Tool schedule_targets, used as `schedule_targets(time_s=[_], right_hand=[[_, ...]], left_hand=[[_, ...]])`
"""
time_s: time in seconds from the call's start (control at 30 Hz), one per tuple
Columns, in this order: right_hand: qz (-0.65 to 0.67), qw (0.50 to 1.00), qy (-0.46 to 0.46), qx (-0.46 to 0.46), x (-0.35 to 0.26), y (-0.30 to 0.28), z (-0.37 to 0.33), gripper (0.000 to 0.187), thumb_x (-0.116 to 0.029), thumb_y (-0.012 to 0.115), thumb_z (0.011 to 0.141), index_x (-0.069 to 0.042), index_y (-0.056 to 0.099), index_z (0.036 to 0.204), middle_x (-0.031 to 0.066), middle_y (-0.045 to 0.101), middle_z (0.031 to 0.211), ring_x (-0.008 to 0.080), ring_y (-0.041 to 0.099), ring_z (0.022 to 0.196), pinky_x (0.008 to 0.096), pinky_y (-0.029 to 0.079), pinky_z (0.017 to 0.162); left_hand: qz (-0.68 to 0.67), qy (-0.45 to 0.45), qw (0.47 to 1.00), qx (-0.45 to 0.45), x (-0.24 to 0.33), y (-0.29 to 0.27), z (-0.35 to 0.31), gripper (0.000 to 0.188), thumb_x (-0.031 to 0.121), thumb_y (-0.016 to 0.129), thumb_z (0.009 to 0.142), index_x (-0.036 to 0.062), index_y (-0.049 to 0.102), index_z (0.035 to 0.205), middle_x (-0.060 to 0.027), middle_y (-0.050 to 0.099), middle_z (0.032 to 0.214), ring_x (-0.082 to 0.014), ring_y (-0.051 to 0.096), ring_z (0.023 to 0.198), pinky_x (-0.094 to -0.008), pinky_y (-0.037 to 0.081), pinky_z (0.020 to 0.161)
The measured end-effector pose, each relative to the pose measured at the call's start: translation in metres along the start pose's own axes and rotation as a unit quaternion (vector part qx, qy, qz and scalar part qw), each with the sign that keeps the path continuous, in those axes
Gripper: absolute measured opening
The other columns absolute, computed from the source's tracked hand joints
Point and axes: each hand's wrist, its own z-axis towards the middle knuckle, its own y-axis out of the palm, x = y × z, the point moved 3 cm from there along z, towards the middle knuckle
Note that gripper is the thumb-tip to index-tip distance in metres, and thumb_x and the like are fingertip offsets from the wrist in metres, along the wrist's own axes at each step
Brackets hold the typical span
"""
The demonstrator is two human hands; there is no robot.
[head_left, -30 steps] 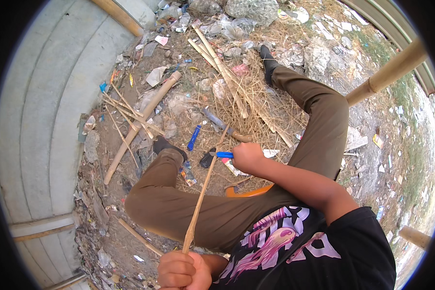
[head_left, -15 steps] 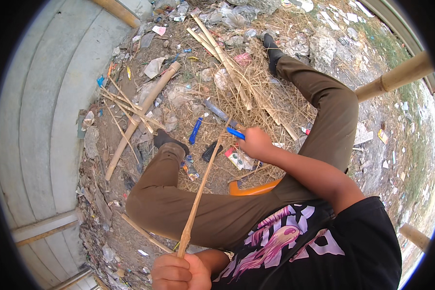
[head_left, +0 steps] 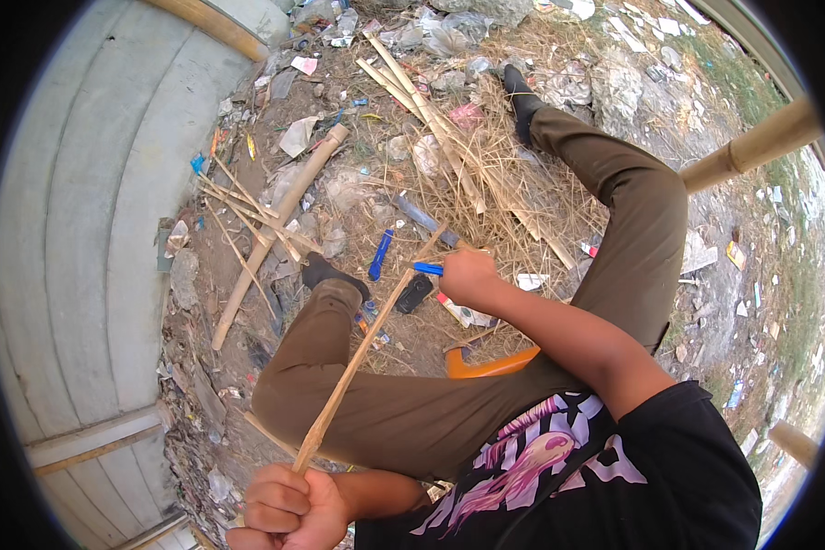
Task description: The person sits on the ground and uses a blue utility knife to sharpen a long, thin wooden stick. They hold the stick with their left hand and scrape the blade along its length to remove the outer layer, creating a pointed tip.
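The head view showed a slender split-bamboo strip (head_left: pixel 357 362) slanting over the person's bent left leg, its thick lower end in the left hand (head_left: pixel 289 509) and its thin upper end out over the littered ground. The fingers of the left hand were clamped round that lower end in a fist. The right hand (head_left: pixel 469 278) was just right of the strip's upper part, its fingers closed tightly on a blue-handled knife (head_left: pixel 428 269). The knife's front end lay right at the strip; whether the blade's edge touched it could not be told.

Close to the strip's upper part, on its left, a blue cutter (head_left: pixel 380 255) lay on the soil. Just right of the strip was a small black oblong object (head_left: pixel 415 293). Near the strip's tip lay a grey-bladed tool (head_left: pixel 417 213), partly hidden by the right hand. An orange curved piece (head_left: pixel 490 365) was right of the strip, beside the brown trousers (head_left: pixel 628 238).

Farther left of the strip, thin bamboo sticks (head_left: pixel 238 203) lay across a bamboo pole (head_left: pixel 293 215). Beyond the strip's tip, long bamboo slats (head_left: pixel 435 124) rested among dry straw (head_left: pixel 513 197). Well apart from the strip, a grey panelled wall (head_left: pixel 92 229) rose on the left and a bamboo post (head_left: pixel 752 147) jutted in on the right.
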Motion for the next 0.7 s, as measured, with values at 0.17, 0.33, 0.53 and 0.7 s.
schedule_targets(time_s=[0.17,0.33,0.53,0.7], right_hand=[[-0.004,1.000,0.001,-0.016,-0.006,0.010,0.016,0.020,-0.015,0.062,0.080,-0.005,0.077,0.089,0.0144,0.075,0.084,0.0316,0.074,0.078,0.0422,0.058,0.067],[-0.022,1.000,-0.011,0.017,-0.009,0.007,0.011,0.020,-0.017,0.061,0.081,-0.005,0.076,0.089,0.0140,0.075,0.086,0.0321,0.074,0.080,0.0426,0.058,0.070],[-0.016,1.000,0.010,-0.013,0.007,0.005,-0.018,0.024,-0.023,0.063,0.082,-0.004,0.075,0.091,0.0157,0.074,0.091,0.0318,0.074,0.085,0.0437,0.058,0.075],[-0.016,0.999,0.043,-0.017,0.010,0.003,-0.013,0.030,-0.029,0.067,0.084,-0.003,0.075,0.096,0.0172,0.073,0.097,0.0327,0.072,0.092,0.0452,0.058,0.080]], left_hand=[[-0.143,0.003,0.980,-0.137,-0.004,-0.008,-0.005,0.051,0.056,0.041,0.103,0.0173,0.030,0.071,0.0065,0.021,0.049,-0.0050,0.017,0.038,-0.0239,0.017,0.039],[-0.145,-0.010,0.979,-0.143,-0.005,-0.027,-0.003,0.052,0.055,0.042,0.103,0.0160,0.026,0.073,0.0051,0.021,0.049,-0.0056,0.018,0.038,-0.0243,0.017,0.041],[-0.155,-0.001,0.985,-0.080,0.001,-0.036,-0.007,0.053,0.059,0.045,0.102,0.0183,0.029,0.071,0.0074,0.022,0.049,-0.0046,0.018,0.038,-0.0233,0.016,0.039],[-0.214,0.047,0.965,-0.141,0.007,0.000,-0.023,0.051,0.059,0.041,0.103,0.0209,0.036,0.069,0.0090,0.021,0.051,-0.0046,0.017,0.038,-0.0242,0.015,0.035]])
